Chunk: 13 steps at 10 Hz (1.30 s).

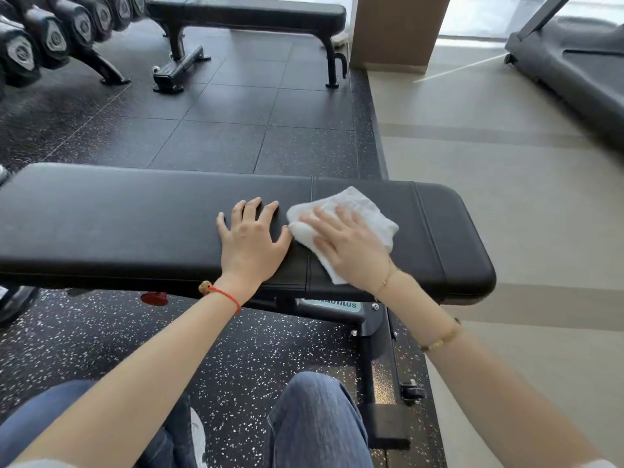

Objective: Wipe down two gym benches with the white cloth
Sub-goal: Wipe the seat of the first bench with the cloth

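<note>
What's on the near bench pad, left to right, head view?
Bare stretch of the black padded near bench → left hand flat on the pad → folded white cloth under the flat right hand → stitched seam lines → rounded pad end.

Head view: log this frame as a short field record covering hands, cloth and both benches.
left hand: flat on near bench, fingers spread, holding nothing
right hand: flat on white cloth, pressing it to the pad
cloth position: right part of near bench, beside a seam
far bench: untouched, beside dumbbell rack
treadmill: upper right
</note>
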Each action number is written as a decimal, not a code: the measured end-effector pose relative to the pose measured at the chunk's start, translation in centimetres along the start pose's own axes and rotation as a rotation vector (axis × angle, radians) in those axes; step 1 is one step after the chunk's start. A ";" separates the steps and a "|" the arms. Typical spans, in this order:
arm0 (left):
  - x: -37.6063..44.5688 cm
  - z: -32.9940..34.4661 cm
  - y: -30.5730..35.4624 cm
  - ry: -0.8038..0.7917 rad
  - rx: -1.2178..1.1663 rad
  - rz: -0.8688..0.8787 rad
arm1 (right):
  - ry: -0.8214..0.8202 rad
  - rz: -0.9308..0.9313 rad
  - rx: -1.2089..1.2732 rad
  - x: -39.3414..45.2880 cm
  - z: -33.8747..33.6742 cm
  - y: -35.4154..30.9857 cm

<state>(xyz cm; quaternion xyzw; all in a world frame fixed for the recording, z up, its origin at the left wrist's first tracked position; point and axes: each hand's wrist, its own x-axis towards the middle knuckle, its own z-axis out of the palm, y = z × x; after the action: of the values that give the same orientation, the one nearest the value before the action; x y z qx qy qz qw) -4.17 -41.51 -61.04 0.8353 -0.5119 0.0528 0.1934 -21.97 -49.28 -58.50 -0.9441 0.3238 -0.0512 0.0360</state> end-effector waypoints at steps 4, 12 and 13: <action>0.0 0.1 -0.1 0.004 -0.021 -0.006 | 0.015 0.456 0.013 -1.2 -2.8 12.1; -0.1 -0.1 0.7 -0.033 0.003 -0.013 | 0.034 0.438 0.158 -8.0 -1.4 11.1; -0.1 -0.1 0.7 -0.042 0.005 -0.018 | 0.045 0.459 0.097 -3.9 -1.9 11.9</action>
<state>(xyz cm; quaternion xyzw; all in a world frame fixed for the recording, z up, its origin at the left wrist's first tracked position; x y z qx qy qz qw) -4.82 -41.71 -60.74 0.8413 -0.5082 0.0347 0.1810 -32.49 -56.33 -58.07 -0.8416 0.5276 -0.0785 0.0849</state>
